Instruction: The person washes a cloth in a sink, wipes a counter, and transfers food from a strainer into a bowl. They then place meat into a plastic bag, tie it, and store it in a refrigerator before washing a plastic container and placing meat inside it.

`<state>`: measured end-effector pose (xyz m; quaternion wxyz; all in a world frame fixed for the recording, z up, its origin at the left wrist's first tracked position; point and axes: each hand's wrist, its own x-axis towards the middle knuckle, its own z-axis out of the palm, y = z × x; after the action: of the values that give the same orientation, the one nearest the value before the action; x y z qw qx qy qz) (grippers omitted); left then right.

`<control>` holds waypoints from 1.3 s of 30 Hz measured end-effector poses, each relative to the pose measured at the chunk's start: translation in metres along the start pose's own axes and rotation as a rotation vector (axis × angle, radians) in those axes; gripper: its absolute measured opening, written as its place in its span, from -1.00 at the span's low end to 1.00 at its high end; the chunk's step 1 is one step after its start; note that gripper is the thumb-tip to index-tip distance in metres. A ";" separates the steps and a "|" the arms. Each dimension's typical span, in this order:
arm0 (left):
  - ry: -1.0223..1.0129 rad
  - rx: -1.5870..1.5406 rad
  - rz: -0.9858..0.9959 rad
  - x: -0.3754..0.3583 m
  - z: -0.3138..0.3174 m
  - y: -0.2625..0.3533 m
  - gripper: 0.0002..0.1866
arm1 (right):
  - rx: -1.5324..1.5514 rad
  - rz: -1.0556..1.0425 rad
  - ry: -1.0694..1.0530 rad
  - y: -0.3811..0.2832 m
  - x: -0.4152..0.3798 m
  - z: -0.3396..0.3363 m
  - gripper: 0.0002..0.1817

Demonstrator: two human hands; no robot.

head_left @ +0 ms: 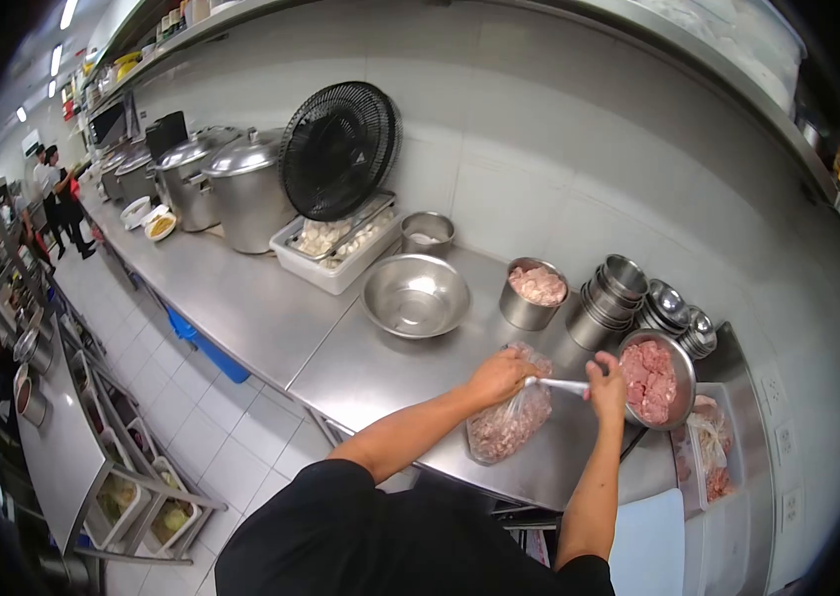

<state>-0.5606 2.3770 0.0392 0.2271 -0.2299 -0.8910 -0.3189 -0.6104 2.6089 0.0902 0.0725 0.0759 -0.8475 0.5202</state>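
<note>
A clear plastic bag of minced meat (509, 427) rests on the steel counter in front of me. My left hand (501, 378) is closed around the bag's gathered neck. The bag's whitish twisted end (561, 384) stretches across to my right hand (607, 387), whose fingers pinch its tip. Just right of that hand sits a steel bowl of pink minced meat (650, 382). Behind the bag stands a steel pot of pale meat pieces (537, 285). An empty-looking steel bowl (416, 296) lies to the left.
Stacked steel containers (607, 303) stand by the wall. At right are a plastic bin with bagged meat (710, 447) and a pale blue board (646, 546). A white tub (330, 243), a black fan grille (340, 149) and large lidded pots (246, 194) line the back left.
</note>
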 end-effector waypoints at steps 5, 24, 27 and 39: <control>0.105 0.197 -0.002 0.009 -0.008 0.004 -0.82 | 0.017 -0.235 0.073 -0.033 -0.017 0.012 -0.57; -0.074 -0.559 -0.676 -0.018 0.011 -0.049 -0.75 | -0.075 -0.142 -0.069 -0.022 -0.062 0.121 -0.68; -0.125 -0.579 -0.662 -0.015 -0.002 -0.037 -0.74 | -0.084 -0.096 -0.068 -0.013 -0.055 0.121 -0.69; -0.156 -1.350 -1.117 -0.009 -0.022 -0.002 -0.81 | 0.040 -0.011 -0.190 0.007 -0.025 0.111 -0.85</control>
<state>-0.5485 2.3587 0.0483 -0.2080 0.1331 -0.5076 -0.8255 -0.5922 2.5140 0.0294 -0.0070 0.1311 -0.8395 0.5273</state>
